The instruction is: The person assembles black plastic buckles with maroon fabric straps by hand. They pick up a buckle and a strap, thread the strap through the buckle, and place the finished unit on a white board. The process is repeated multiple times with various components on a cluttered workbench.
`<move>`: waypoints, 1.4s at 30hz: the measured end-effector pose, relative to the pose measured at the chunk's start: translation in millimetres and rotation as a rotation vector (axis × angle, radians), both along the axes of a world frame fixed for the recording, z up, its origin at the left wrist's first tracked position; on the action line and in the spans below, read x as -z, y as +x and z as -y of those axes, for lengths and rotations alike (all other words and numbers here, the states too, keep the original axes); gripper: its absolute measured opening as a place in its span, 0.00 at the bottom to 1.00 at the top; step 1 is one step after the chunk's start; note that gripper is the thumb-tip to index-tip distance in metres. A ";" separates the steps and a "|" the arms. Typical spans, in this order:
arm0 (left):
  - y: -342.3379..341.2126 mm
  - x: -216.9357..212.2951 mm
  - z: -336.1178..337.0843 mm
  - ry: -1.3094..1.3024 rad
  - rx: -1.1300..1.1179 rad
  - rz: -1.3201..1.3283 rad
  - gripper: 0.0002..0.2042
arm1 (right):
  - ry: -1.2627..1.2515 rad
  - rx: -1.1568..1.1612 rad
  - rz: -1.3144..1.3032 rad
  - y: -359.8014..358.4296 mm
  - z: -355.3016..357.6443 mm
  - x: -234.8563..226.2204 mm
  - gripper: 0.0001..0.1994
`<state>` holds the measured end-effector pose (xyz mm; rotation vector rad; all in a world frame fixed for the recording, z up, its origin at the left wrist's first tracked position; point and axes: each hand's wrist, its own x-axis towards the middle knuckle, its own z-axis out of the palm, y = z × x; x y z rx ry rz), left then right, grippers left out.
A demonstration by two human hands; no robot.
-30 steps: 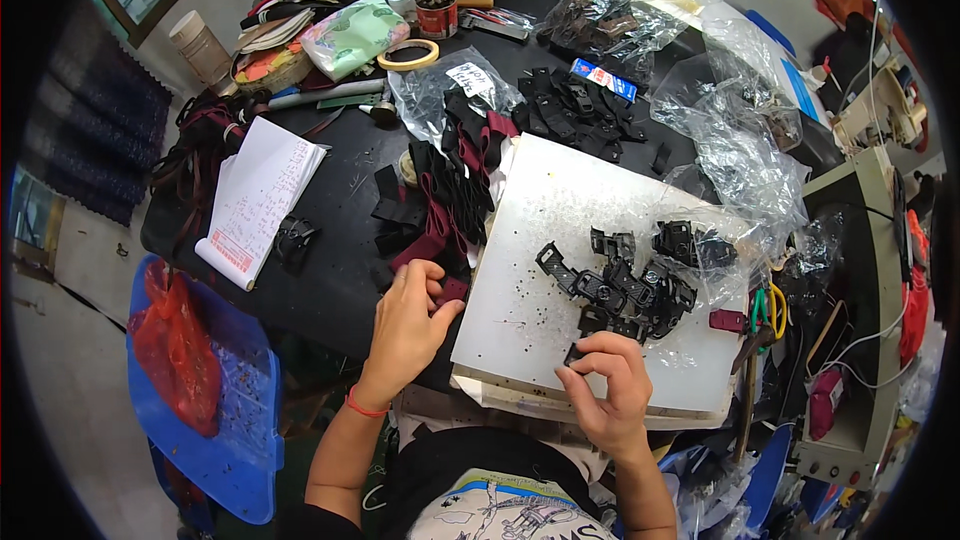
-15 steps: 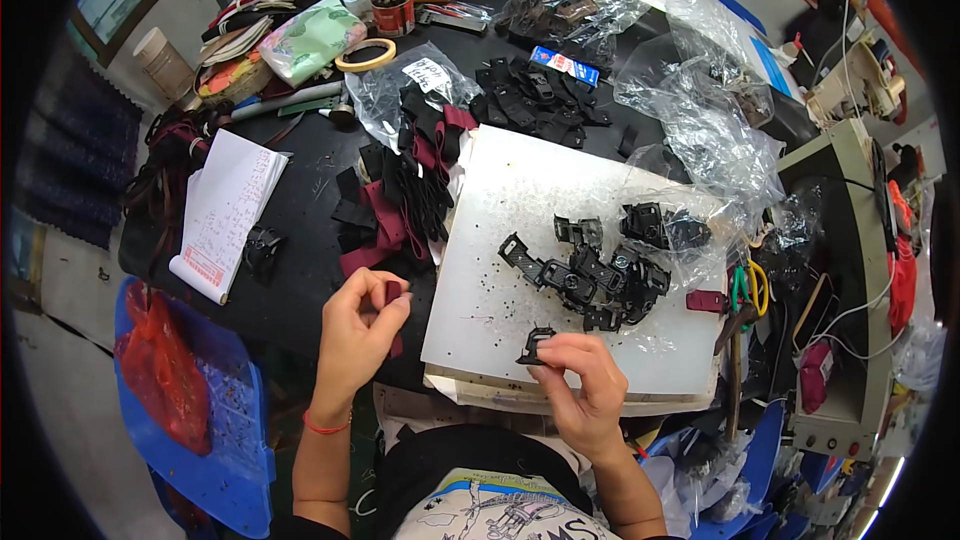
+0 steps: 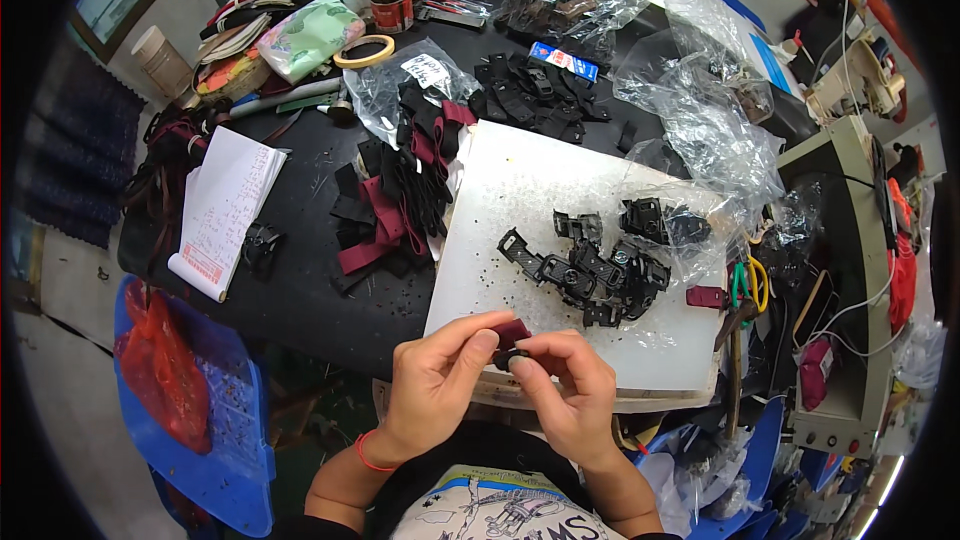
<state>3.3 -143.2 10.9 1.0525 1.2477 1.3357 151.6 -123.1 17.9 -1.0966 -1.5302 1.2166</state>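
Observation:
My two hands meet over the near edge of the white board (image 3: 480, 260). Between the thumb and fingers of my left hand (image 3: 440, 375) is a maroon strap (image 3: 513, 331). My right hand (image 3: 572, 385) pinches a small black buckle (image 3: 508, 358), mostly covered by my fingertips. Strap and buckle are close together; whether one is threaded through the other I cannot tell. Beyond my hands, a pile of black plastic buckles (image 3: 600, 275) lies on the board. To the left of the board is a heap of black and maroon straps (image 3: 390, 205).
A notepad (image 3: 225, 205) lies on the left of the black table. Clear plastic bags (image 3: 715, 130) spread over the board's far right corner. Yellow-handled scissors (image 3: 758, 285) and a maroon piece (image 3: 706, 297) sit at its right edge. Masking tape (image 3: 365, 52) and a tin (image 3: 392, 8) stand behind.
My left hand has moved right with the maroon strap, from beside the board to its near edge. My right hand has shifted slightly left with the buckle, bringing both together.

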 end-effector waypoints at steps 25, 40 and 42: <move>-4.5 0.1 8.8 0.059 0.026 0.390 0.13 | -0.363 -0.043 -0.296 10.6 3.9 6.6 0.17; -4.2 1.6 5.0 0.036 0.277 0.276 0.16 | 0.042 0.016 -0.124 14.7 3.4 3.5 0.12; -2.2 0.1 4.2 0.031 0.261 0.217 0.15 | 0.032 0.021 -0.098 15.8 3.0 4.8 0.11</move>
